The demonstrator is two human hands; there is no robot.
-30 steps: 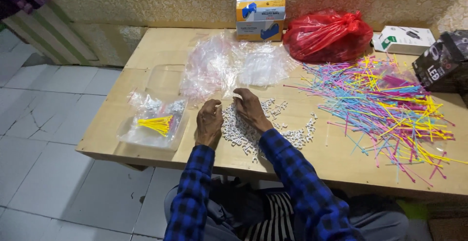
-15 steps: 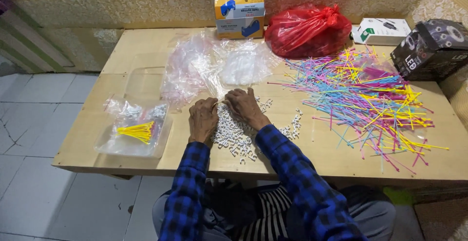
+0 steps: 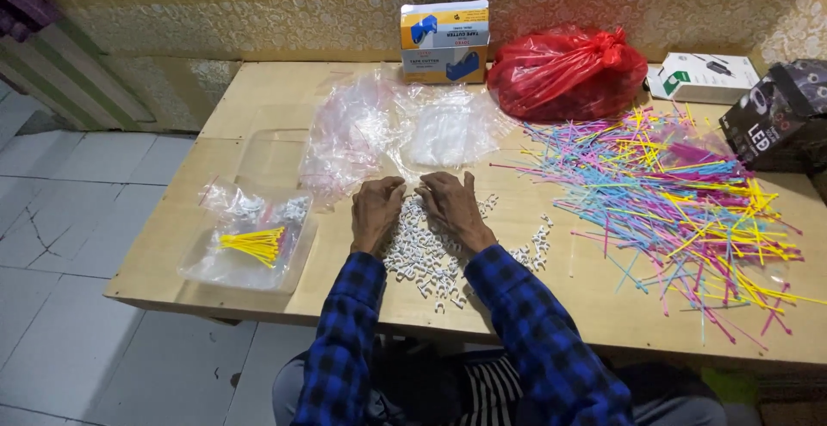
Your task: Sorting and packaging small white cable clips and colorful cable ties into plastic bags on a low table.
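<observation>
White clips [image 3: 428, 258], small plastic pieces in a loose heap, lie at the middle of the desk's near edge, and both hands rest on the far side of that heap. The left hand [image 3: 376, 213] is curled, knuckles up, fingertips down among the clips; the right hand [image 3: 454, 208] lies just beside it, fingers bent over the pile. Whether either hand has actually pinched a clip I cannot tell, since the fingertips are hidden from above.

As for progress, it looks early. One clear tray [image 3: 245, 262] near the desk's left edge holds a bundle of yellow ties [image 3: 256, 243] and a few small filled bags (only a handful). Against that, a wide scatter of coloured ties [image 3: 672, 193] covers the right half of the desk unsorted, and a stack of empty clear bags [image 3: 405, 129] sits just beyond the hands. A red plastic bag [image 3: 564, 68] and a boxed tape cutter [image 3: 444, 40] stand along the far edge. Most of the packing, by this judgement, remains.
</observation>
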